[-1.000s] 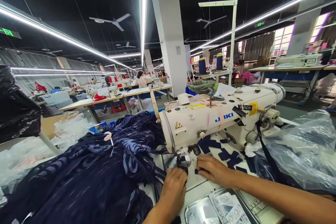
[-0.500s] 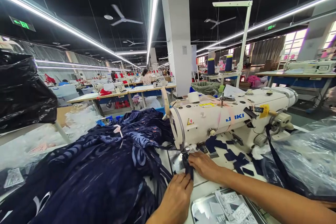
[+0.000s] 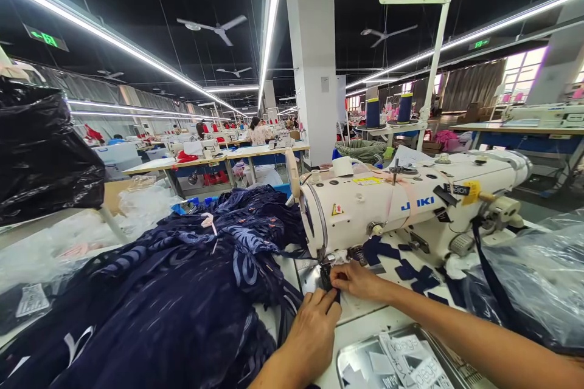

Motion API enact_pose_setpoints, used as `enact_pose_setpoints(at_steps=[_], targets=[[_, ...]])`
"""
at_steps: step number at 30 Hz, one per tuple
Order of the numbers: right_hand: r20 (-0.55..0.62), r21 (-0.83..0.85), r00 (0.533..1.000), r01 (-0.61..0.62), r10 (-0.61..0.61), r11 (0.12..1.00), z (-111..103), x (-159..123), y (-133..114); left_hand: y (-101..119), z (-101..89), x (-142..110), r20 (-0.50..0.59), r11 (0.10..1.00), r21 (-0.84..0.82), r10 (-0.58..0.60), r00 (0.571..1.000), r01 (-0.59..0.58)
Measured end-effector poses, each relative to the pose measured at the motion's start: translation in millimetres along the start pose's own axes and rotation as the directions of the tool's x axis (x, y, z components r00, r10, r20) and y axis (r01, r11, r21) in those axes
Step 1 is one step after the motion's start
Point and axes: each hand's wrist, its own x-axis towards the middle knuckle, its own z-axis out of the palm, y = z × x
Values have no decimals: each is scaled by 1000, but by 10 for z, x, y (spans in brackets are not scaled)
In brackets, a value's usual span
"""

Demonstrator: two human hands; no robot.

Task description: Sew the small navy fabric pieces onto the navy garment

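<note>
A white sewing machine (image 3: 365, 213) stands in front of me. Under its needle area runs a dark navy strap (image 3: 325, 276). My left hand (image 3: 317, 325) is closed on the near end of this strap, fingertips pressed together just in front of the metal plate. My right hand (image 3: 353, 279) pinches the strap's right side, close beside the presser foot. The fingertips hide part of the strap. To the left, a large heap of navy lace garments (image 3: 182, 304) covers the table, with straps trailing toward the machine.
Small navy fabric pieces (image 3: 424, 279) lie on the machine bed. A metal tray (image 3: 349, 349) of printed labels (image 3: 410, 358) sits at the front. Clear plastic bags (image 3: 542, 279) are at the right, a black plastic bag (image 3: 50, 152) at the left. Behind are thread cones (image 3: 373, 114).
The view has shifted slightly, so the machine sits a little further right. Both hands stay at the strap; the right fingers have drawn into a tighter pinch.
</note>
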Motion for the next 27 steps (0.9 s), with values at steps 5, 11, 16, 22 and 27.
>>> enact_pose_setpoints(at_steps=[5,11,16,22,27], targets=[[-44,-60,997,57,-60,997,41,-33,36,-20,-2,3,-12,999,-47,-17,1000,17],[31,-538,886,405,-462,739,40,-210,42,-68,37,-41,-128,999,-17,48,991,-51],[118,-651,820,490,-560,581,-37,-280,49,-66,69,-10,-223,997,18,82,971,-80],[122,-641,828,487,-548,593,-136,-189,124,-1,157,141,-286,997,79,25,958,-2],[108,-633,835,476,-540,610,-130,-163,181,-33,240,199,-310,995,97,3,951,29]])
